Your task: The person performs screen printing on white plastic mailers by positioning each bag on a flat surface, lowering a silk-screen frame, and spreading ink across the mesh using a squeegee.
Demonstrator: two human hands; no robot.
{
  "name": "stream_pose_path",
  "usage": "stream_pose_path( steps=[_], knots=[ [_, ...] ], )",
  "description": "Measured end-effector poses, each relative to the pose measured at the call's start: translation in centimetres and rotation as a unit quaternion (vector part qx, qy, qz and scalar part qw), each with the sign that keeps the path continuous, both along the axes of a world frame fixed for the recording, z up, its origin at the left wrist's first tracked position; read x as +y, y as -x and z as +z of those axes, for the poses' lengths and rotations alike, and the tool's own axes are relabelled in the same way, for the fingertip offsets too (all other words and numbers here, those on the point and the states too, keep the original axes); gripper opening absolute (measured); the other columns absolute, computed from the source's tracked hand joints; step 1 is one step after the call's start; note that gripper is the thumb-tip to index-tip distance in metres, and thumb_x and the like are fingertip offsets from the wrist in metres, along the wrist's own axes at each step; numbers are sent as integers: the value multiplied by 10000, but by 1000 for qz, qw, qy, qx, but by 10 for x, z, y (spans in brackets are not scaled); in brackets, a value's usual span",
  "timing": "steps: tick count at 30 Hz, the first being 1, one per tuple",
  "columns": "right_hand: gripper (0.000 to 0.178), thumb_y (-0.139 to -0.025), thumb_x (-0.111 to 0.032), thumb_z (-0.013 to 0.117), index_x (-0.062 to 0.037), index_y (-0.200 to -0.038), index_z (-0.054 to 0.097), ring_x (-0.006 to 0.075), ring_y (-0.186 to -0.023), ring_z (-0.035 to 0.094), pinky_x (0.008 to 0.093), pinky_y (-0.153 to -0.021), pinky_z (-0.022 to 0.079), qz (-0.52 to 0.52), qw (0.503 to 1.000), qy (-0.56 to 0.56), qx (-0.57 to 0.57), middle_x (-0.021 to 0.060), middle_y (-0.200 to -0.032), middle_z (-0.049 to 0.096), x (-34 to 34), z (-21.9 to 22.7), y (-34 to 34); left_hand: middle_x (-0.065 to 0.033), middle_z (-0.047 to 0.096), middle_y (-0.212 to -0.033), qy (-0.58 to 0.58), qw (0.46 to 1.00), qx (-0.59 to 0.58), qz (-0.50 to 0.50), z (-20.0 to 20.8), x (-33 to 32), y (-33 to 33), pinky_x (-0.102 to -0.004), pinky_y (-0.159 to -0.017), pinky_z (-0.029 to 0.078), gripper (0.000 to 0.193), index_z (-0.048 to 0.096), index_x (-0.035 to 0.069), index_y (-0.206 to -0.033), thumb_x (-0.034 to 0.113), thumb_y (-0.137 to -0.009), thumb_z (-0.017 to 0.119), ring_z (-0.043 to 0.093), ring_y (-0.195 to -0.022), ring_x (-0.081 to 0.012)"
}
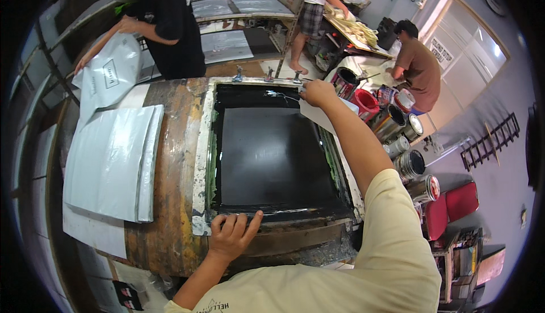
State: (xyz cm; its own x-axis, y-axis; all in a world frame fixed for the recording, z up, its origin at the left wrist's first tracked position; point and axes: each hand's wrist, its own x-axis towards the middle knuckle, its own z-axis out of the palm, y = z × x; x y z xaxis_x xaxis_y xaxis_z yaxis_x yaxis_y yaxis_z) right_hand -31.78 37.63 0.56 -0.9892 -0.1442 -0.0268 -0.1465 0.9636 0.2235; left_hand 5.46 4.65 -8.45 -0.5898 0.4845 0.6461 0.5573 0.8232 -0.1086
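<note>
- The surface (170,142) is running across the middle of the frame, stained and bearing everything close by; any grime on it could be marking clean goods
- The screen frame (201,162), the thing in hand, is lying in the centre of the frame around a glossy black panel (272,159); pushing unevenly at opposite corners could be skewing it
- The stack of white bags (108,165) is sitting at centre left, beside the screen frame; if the black is wet, touched fingers could be carrying smudges onto it
- A white bag (110,74) is hanging from the hands of a person (176,34) at upper left; its low edge could be dragging the stack askew
- The left hand (230,234) is resting at lower centre on the near edge, its grip loosely spread, holding nothing visible; slipping forward could be smearing the black
- A pale flat piece (325,119) is showing under the right forearm; a knock could be making it scratch the panel
- The right hand (319,94) is curling at the upper right corner; I cannot tell what its grip is holding
- An open red can (364,104) is standing at upper right, near that arm; a swinging elbow could be tipping it
</note>
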Motion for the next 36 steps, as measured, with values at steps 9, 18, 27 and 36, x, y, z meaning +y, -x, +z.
stream_pose_path(
  steps=[9, 18, 27, 36],
  knots=[
    [493, -1001, -505, 661, -183, -1372, 706, 393, -1148, 714, 515, -947, 588, -47, 990, 112, 71, 201, -1230, 730, 88, 12, -68, -61, 640, -1078, -6, 1000, -12, -15, 9, 1, 3, -508, -913, 449, 700, 701, 178, -1352, 317, -687, 869, 604, -1003, -256],
    [554, -989, -337, 722, -171, -1499, 585, 431, -1155, 648, 505, -981, 519, 41, 907, 347, 233, 247, -1213, 611, 136, 11, -150, -68, 629, -1069, -16, 1000, -12, 3, 28, 8, 2, -531, -960, 446, 752, 726, 162, -1316, 380, -623, 920, 589, -994, -274],
    [627, -855, -265, 844, -19, -1347, 544, 498, -1157, 664, 518, -995, 517, -76, 827, 436, 346, 295, -1214, 696, 178, 26, -194, -75, 622, -1043, -10, 1000, -7, 2, 37, 12, 3, -530, -965, 440, 734, 714, 139, -1330, 457, -697, 907, 587, -977, -288],
    [592, -817, -188, 870, -28, -1298, 564, 461, -1115, 641, 504, -973, 504, -119, 767, 408, 480, 260, -1161, 668, 176, -42, -208, -76, 627, -1059, -5, 1000, -6, 4, 47, 11, 1, -512, -981, 420, 707, 705, 138, -1348, 478, -759, 898, 581, -971, -288]
  ],
)
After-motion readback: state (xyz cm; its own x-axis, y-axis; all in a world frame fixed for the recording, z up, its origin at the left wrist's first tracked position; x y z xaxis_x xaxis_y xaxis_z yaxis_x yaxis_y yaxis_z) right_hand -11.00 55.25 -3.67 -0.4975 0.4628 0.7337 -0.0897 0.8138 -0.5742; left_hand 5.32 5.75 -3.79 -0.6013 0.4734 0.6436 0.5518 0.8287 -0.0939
